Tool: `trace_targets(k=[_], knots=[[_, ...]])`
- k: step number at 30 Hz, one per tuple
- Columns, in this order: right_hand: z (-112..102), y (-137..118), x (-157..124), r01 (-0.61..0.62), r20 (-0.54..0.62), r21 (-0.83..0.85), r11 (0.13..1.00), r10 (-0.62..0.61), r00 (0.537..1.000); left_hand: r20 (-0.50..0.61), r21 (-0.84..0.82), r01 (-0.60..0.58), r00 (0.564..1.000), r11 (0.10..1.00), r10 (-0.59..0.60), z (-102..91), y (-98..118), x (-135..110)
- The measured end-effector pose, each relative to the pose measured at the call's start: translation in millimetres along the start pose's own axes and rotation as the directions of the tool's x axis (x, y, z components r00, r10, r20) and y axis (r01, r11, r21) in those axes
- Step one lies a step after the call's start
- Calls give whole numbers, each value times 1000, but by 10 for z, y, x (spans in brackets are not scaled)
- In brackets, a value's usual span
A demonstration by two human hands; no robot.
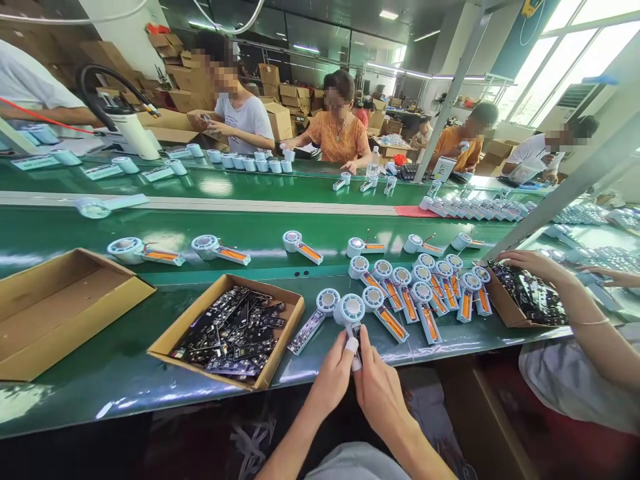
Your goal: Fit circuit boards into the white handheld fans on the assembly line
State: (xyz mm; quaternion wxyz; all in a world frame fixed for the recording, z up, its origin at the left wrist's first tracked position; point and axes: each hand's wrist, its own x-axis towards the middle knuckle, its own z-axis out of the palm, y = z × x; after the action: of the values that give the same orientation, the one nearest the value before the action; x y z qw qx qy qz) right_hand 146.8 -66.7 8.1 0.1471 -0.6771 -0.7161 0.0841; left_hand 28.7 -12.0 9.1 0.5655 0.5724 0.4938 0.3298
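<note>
Both of my hands hold one light-blue handheld fan housing (352, 309) by its handle at the table's front edge, its round head pointing away from me. My left hand (331, 373) grips the handle from the left, with a white cover on a fingertip. From the other side my right hand (381, 387) closes round the handle. A dark circuit board shows in the handle between my fingers. Just left lies another fan housing (327, 301) with a circuit board (307, 331) in its handle. To the right, several fan housings (429, 325) show orange parts in their handles.
A cardboard box (287, 340) of black circuit boards stands to my left, with another cardboard box (75, 320) farther left. A co-worker's hand (537, 263) reaches into a box of boards at right. Spaced fan housings (125, 249) lie on the green conveyor (240, 227). People sit opposite.
</note>
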Motion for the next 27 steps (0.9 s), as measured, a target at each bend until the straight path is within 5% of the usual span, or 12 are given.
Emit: trace_targets(k=[2, 4, 6, 8, 14, 17, 20, 23, 27], knots=[[60, 55, -22, -50, -6, 19, 999, 50, 999, -8, 165, -133, 991, 977, 136, -180, 47, 31], [106, 91, -28, -81, -7, -8, 997, 81, 997, -147, 416, -213, 944, 884, 297, -347, 60, 68], [114, 98, 5, -76, 15, -45, 996, 76, 997, -255, 638, -174, 871, 750, 419, -452, 42, 100], [69, 73, 82, -37, 49, -71, 997, 40, 998, -268, 741, -109, 857, 663, 440, -477, 18, 111], [-87, -268, 471, -24, 127, -125, 992, 40, 991, -106, 653, -126, 961, 747, 255, -379, 54, 117], [46, -533, 711, -187, 122, -191, 964, 212, 970, -164, 580, -159, 938, 799, 306, -405, 34, 179], [176, -632, 872, -260, 64, -169, 951, 273, 960, -277, 556, -225, 857, 800, 434, -456, -108, 188], [52, -393, 936, -151, 120, 51, 987, 144, 982, -323, 563, -364, 729, 742, 603, -474, -386, 123], [-525, 279, 1296, 144, 120, 486, 862, -229, 966, -270, 574, -478, 656, 665, 705, -411, -780, 118]])
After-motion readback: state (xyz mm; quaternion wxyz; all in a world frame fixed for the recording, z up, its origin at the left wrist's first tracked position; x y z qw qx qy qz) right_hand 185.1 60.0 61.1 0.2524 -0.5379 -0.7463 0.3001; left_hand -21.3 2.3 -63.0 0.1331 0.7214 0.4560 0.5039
